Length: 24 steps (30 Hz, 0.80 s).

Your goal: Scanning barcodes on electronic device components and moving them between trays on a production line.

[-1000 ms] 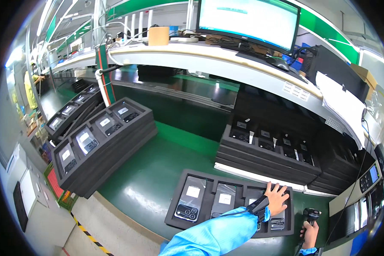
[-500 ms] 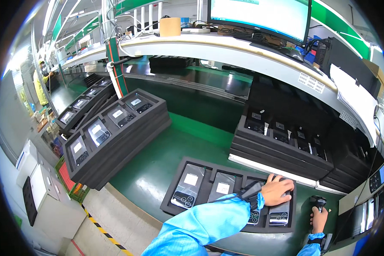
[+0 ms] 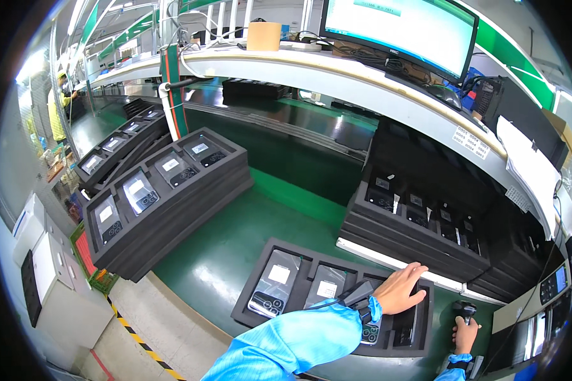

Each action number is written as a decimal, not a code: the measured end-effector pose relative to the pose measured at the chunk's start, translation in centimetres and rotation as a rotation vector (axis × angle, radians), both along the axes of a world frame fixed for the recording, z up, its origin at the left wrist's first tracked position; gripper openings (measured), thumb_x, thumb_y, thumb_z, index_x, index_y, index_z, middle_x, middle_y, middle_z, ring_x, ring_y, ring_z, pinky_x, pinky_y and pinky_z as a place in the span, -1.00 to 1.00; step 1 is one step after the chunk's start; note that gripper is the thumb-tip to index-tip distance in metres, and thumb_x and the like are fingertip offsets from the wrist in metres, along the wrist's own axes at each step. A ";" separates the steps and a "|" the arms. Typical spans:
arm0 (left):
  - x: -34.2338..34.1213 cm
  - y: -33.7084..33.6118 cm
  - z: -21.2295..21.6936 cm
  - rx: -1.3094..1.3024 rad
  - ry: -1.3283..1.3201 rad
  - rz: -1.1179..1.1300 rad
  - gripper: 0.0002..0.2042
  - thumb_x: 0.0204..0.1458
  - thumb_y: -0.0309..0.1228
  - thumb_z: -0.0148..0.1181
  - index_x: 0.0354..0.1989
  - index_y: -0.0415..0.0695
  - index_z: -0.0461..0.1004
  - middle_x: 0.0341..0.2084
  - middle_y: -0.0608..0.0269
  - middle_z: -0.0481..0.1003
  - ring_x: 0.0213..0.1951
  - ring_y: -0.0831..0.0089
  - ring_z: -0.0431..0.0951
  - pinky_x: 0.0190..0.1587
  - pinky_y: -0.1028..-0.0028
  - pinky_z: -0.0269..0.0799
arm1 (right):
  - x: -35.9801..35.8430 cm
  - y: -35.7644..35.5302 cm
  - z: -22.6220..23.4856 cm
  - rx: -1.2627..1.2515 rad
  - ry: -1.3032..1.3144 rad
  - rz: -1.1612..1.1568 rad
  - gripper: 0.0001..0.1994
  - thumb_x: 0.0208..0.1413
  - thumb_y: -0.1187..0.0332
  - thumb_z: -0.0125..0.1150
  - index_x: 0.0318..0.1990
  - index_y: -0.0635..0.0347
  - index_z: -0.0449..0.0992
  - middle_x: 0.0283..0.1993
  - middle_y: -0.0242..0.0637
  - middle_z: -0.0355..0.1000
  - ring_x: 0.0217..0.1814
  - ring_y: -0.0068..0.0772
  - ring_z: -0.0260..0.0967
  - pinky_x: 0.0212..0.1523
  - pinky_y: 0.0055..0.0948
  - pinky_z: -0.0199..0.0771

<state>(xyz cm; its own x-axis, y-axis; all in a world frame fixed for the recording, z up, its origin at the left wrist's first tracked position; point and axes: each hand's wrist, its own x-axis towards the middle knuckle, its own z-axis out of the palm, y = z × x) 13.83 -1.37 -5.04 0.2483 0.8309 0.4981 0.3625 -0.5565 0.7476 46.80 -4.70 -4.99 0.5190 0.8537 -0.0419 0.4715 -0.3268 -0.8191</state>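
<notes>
A black foam tray (image 3: 251, 282) lies on the green bench in front of me. In its left compartment sits a phone (image 3: 268, 300) with a white label and a camera block; a second labelled phone (image 3: 327, 277) lies beside it. My sleeve partly covers the third place. Over the right end of the tray, my left hand (image 3: 398, 292) is open, fingers stretched, with nothing visible in it. Beneath it the rightmost compartment holds a dark phone (image 3: 408, 329), partly hidden. To the right of the tray, my right hand (image 3: 466, 334) is wrapped round a black handheld scanner (image 3: 465, 309).
Stacked phone trays (image 3: 190, 213) stand at the left, with more stacks (image 3: 419, 238) at the right. A monitor (image 3: 400, 38) stands on the shelf (image 3: 299, 63) above. At the far right is a device with a small screen (image 3: 560, 277). A person in yellow (image 3: 57, 114) is far left.
My left hand has lifted off the rightmost phone and its fingers have straightened. That phone's place looks darker now. My right hand still grips the scanner. The view has shifted slightly.
</notes>
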 end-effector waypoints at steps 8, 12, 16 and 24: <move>-0.4 -0.4 1.3 0.040 0.058 0.046 -0.27 0.15 -0.16 0.16 0.45 -0.15 0.06 0.27 -0.29 0.25 0.19 -0.22 0.38 0.28 0.06 0.30 | -0.4 -0.4 0.3 0.030 -0.021 0.015 -0.82 0.06 0.33 0.30 -0.29 0.27 0.53 -0.59 -0.36 0.43 -0.64 -0.54 0.35 -0.64 -0.46 0.33; -0.8 -0.4 2.0 -0.075 0.092 -0.025 -0.20 0.14 -0.17 0.19 0.50 -0.15 -0.02 0.03 -0.21 0.49 0.08 -0.13 0.48 0.19 0.08 0.34 | -0.4 -0.5 0.3 0.037 -0.065 -0.011 -0.77 0.01 0.30 0.32 -0.30 0.33 0.57 -0.56 -0.30 0.49 -0.59 -0.50 0.42 -0.56 -0.43 0.41; -0.8 -0.5 1.9 -0.069 0.107 -0.014 -0.20 0.17 -0.17 0.16 0.51 -0.13 -0.08 0.01 -0.18 0.52 0.07 -0.10 0.49 0.20 0.10 0.33 | -0.9 -0.8 0.9 0.018 -0.102 -0.018 -0.74 0.01 0.27 0.33 -0.32 0.34 0.58 -0.56 -0.29 0.51 -0.58 -0.49 0.44 -0.51 -0.40 0.43; -0.7 -0.3 1.8 -0.100 0.135 -0.011 -0.24 0.17 -0.17 0.16 0.48 -0.13 -0.01 0.03 -0.14 0.50 0.08 -0.06 0.48 0.20 0.11 0.32 | -1.6 -0.9 1.7 -0.004 -0.080 -0.032 -0.74 0.02 0.26 0.33 -0.32 0.33 0.58 -0.55 -0.29 0.52 -0.56 -0.49 0.44 -0.49 -0.40 0.43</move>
